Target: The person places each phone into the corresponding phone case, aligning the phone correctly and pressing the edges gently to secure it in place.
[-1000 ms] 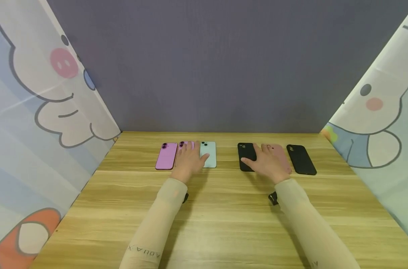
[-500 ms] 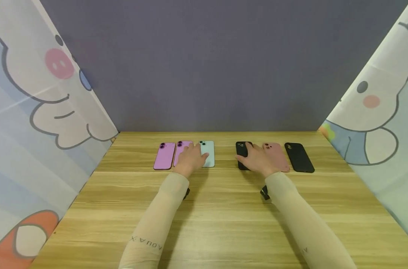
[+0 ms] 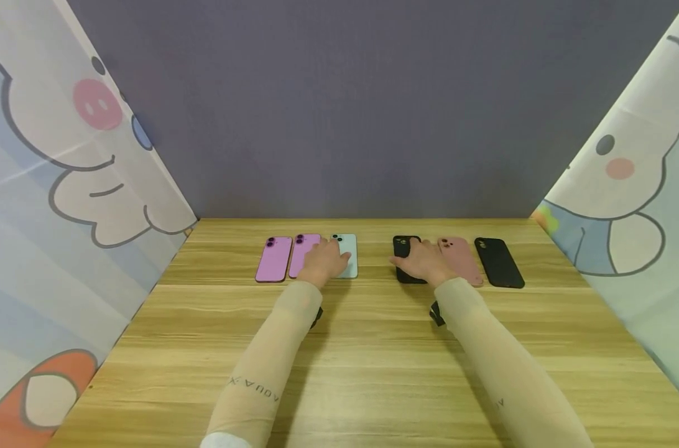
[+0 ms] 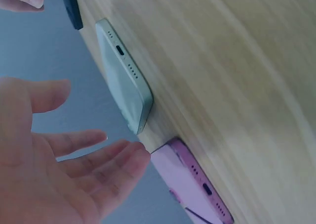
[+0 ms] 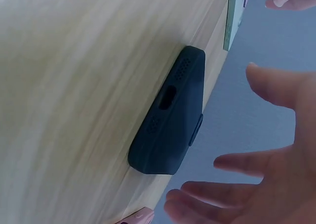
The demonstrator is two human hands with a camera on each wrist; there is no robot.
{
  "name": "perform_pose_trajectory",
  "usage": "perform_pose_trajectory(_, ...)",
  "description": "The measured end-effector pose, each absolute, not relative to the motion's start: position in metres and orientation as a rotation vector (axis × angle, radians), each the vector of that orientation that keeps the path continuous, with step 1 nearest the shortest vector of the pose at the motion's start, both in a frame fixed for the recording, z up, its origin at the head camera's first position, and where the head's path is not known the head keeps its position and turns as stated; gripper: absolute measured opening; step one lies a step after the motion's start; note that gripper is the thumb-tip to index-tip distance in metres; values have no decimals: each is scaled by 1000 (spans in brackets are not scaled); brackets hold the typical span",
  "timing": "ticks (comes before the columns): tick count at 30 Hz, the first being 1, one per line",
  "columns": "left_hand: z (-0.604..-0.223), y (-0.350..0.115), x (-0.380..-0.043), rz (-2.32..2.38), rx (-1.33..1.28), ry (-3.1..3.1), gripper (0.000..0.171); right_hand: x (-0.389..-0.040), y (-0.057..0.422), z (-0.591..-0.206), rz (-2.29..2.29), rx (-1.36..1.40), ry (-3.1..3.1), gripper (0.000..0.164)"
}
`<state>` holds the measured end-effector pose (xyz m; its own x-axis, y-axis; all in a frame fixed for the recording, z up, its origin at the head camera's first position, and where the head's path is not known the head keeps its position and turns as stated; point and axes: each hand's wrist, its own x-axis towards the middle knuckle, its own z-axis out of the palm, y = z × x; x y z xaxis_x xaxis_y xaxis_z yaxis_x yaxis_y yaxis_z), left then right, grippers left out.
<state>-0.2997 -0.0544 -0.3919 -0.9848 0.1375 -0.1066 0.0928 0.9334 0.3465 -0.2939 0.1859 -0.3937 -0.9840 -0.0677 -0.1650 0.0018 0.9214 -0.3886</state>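
My left hand (image 3: 324, 260) hovers over a pale mint phone (image 3: 349, 243), its fingers extended and thumb apart. In the left wrist view a gap shows between that hand and the phone's edge. Just left of it lies a purple phone (image 3: 301, 254), partly covered by the hand in the head view. My right hand (image 3: 426, 260) is held over a black phone case (image 3: 401, 250), fingers spread. Seen from the right wrist, the fingers stand clear of the case (image 5: 173, 120). Both hands hold nothing.
Another purple phone (image 3: 273, 260) lies at the left end of the row. To the right are a pink phone case (image 3: 461, 260) and a second black case (image 3: 499, 262). A dark panel (image 3: 362, 112) rises behind the wooden table (image 3: 367, 373), with printed curtains at both sides.
The left hand has shifted right, from over the middle purple phone toward the mint phone. The right hand has moved left over the black case, uncovering more of the pink case.
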Motion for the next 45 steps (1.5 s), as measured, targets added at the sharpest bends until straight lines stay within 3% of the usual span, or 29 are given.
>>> perform_pose_trajectory(15,-395,-37,-308,465,14,2986,55,-300,182,-396,-460,78,2885,80)
perform_pose_trajectory(20,-398,-36,-309,421,-26,2970,56,-303,180,-397,-425,99,2871,85)
perform_pose_trajectory(37,-405,-25,-313,255,-123,2975,73,-304,176,-399,-544,218,2825,83)
perform_pose_trajectory(45,-408,-17,-315,306,-221,2976,64,-304,173,-399,-540,239,2822,81)
